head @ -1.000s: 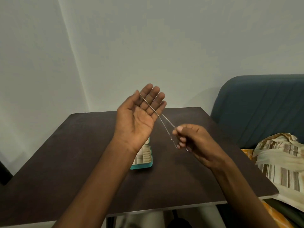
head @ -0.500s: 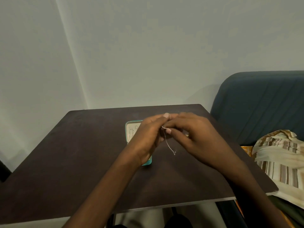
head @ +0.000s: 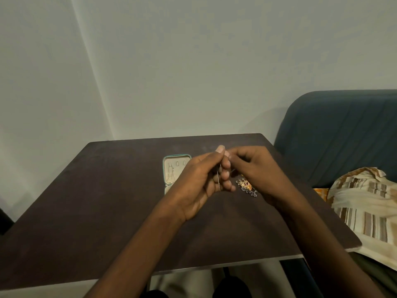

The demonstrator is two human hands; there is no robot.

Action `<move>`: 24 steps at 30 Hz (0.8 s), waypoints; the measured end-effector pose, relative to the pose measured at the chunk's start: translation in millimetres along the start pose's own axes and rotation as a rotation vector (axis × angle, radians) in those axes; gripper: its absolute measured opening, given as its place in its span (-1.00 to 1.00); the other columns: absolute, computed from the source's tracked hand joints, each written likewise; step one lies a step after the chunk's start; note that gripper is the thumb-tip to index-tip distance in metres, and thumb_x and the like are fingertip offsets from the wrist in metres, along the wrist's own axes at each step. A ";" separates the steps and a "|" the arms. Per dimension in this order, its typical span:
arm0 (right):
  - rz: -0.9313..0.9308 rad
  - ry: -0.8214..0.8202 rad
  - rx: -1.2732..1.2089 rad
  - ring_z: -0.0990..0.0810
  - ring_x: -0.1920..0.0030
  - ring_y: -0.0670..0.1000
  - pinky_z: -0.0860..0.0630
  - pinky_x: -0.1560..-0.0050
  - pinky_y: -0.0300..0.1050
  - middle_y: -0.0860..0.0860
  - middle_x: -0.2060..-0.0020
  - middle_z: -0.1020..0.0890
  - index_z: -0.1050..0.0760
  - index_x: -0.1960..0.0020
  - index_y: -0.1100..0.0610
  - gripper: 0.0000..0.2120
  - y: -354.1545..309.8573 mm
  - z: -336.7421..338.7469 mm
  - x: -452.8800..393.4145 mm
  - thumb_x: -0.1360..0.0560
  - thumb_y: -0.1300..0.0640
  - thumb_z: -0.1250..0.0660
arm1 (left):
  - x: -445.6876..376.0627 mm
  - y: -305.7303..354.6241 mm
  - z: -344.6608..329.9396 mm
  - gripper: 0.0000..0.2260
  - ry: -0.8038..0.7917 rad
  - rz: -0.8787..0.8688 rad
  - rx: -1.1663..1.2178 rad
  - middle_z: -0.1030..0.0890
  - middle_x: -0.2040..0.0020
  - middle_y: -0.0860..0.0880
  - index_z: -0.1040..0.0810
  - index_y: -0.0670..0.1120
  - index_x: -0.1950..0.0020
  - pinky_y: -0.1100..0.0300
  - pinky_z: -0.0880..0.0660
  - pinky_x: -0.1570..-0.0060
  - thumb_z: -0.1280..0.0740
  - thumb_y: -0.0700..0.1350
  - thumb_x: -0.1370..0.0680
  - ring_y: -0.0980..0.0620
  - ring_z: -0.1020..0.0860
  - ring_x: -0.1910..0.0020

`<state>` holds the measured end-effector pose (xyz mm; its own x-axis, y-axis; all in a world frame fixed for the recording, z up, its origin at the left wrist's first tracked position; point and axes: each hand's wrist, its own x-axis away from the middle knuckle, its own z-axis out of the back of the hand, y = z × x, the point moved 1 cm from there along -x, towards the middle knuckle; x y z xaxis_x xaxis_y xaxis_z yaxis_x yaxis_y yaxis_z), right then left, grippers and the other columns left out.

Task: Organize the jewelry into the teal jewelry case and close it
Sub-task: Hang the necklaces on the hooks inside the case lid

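The thin silver chain (head: 219, 177) hangs nearly upright between the two hands, its long axis running from the fingertips down toward the desk (head: 107, 211). The left hand (head: 199, 183) holds it: thumb and forefinger pinch the upper end, and the strand passes down in front of the curled lower fingers. The right hand (head: 253, 168) meets it at the top, fingers bent inward and thumb to fingertip at the same spot, so both hands are closed on the chain's upper end; how much of the chain is gathered in either palm cannot be told.

The teal jewelry case (head: 175, 168) lies open on the desk just to the left of the left hand and partly behind it, its pale lining up, with three small slots near the far edge and what looks like a fine chain already lying in the upper half. The near half is mostly hidden by the left hand. So the case lies left of and below the held chain, and the left hand is the nearer one to it; lowering the chain in probably means carrying it leftward and down, keeping it from swinging.

On the other side, under the right hand, a small heap of gold and silver jewelry (head: 246, 186) rests on the desk, apart from the case and not yet sorted.
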<state>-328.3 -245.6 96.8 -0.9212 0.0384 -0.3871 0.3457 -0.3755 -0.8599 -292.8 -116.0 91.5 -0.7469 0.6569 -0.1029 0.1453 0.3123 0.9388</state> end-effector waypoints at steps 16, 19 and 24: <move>-0.184 0.059 -0.356 -0.57 0.23 0.09 -0.51 0.05 0.10 0.16 0.26 -0.63 -0.55 0.15 0.22 -0.84 24.9 -30.4 8.5 -0.54 0.20 -0.24 | -0.3 0.4 19.7 -0.67 0.168 -0.084 -0.272 -0.42 0.52 0.00 -0.48 -0.11 0.34 0.22 -0.47 0.40 -0.23 -0.02 -0.58 0.08 -0.41 0.53; -0.259 0.130 -0.785 -0.61 0.21 0.08 -0.56 -0.02 0.08 0.12 0.33 -0.61 -0.47 0.18 0.21 -0.85 23.9 -35.7 7.2 -0.51 0.27 -0.17 | -3.0 3.4 22.1 -0.70 0.200 -0.084 -0.170 -0.42 0.51 0.02 -0.46 -0.13 0.32 0.23 -0.44 0.38 -0.23 -0.03 -0.57 0.10 -0.41 0.51; -0.344 0.216 -1.147 -0.52 0.42 -0.05 -0.59 0.22 -0.12 -0.02 0.55 -0.42 -0.42 0.27 0.14 -0.94 30.3 -44.0 11.3 -0.37 0.20 -0.26 | -7.0 1.6 30.2 -0.72 0.183 -0.003 0.088 -0.37 0.52 0.03 -0.47 -0.11 0.32 0.20 -0.43 0.36 -0.25 -0.01 -0.55 0.11 -0.36 0.54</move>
<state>-320.4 -215.8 51.7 -0.9850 0.1693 -0.0348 0.1473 0.7171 -0.6813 -267.7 -99.4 83.9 -0.8519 0.5225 -0.0361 0.1931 0.3775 0.9056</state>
